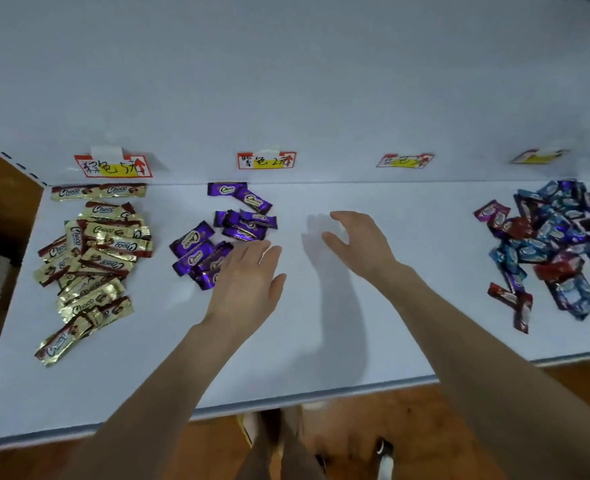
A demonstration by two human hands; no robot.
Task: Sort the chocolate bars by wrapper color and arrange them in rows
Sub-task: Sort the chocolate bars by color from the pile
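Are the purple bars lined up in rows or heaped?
Heaped: the purple bars lie at mixed angles, some overlapping.

This looks like a makeshift shop display. Handwritten price labels (113, 166) with red arrows are taped across the frame's middle on a white back panel (286, 81). Heaps of chocolate bars (92, 251) lie below on the surface (79, 393).

White table (425, 220) holds 3 heaps: gold bars (92, 258), purple bars (193, 239), mixed blue-red bars (556, 237).

The left hand (248, 282) covers some purple bars (196, 251); mixed pile (556, 244) runs off-frame.
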